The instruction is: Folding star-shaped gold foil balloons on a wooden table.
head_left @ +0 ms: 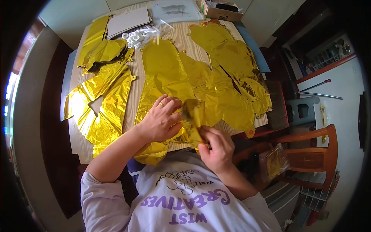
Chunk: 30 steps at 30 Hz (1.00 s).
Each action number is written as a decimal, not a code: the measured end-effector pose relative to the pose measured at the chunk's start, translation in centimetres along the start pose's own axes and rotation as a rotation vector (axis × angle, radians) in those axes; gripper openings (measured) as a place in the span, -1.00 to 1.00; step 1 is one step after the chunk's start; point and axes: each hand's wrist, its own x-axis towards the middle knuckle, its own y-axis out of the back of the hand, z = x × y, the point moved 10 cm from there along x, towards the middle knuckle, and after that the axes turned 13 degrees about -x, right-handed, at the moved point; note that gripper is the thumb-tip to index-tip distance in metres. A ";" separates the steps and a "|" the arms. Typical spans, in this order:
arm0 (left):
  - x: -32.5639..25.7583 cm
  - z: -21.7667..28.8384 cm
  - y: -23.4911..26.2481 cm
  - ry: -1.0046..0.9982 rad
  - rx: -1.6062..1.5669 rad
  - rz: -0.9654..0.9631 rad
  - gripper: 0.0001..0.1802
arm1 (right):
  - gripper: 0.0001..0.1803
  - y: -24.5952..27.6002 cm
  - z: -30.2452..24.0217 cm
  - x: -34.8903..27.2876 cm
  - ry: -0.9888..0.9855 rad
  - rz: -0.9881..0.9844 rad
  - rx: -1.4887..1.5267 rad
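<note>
Wooden table (131,83) covered w/ flat gold foil balloons (216,73), all uninflated; left hand (160,120) + right hand (216,149) both grasping one crumpled gold balloon (193,116) at 6 o'clock edge, white rings (135,38) at 12

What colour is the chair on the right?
The chair is reddish-brown wood, seen in the head view.

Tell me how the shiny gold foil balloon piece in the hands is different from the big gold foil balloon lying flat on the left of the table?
The gold foil piece in the hands is folded and crumpled small; the big gold foil balloon at the table's left lies spread flat. The left hand and right hand grip the folded piece; nothing touches the flat one. Both are shiny, uninflated gold foil.
</note>
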 end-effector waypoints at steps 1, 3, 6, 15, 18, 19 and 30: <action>-0.1 -0.2 0.1 0.015 -0.019 0.005 -0.39 | -0.74 -1.0 -0.2 -0.5 0.016 -0.043 0.007; -0.1 -0.2 0.2 0.019 -0.045 -0.004 -0.33 | -0.73 -2.0 -0.9 -0.7 0.098 -0.064 0.006; -0.2 -0.3 0.0 0.007 -0.061 -0.028 -0.23 | -0.71 -3.1 -0.9 -1.2 0.150 -0.146 0.028; -0.5 -1.4 0.1 0.115 -0.167 -0.050 0.02 | -0.84 -1.3 4.7 0.3 0.043 -0.135 0.183; -0.2 -0.9 0.5 0.068 -0.152 -0.034 0.01 | -0.72 -2.5 5.8 0.6 0.046 -0.201 0.090; -0.2 -0.9 0.3 0.077 -0.164 -0.038 0.01 | -0.68 -2.8 5.5 0.4 0.074 -0.232 0.050; -0.2 -0.9 0.4 0.088 -0.177 -0.069 -0.06 | -0.43 -6.3 2.7 -0.7 0.296 -0.451 -0.189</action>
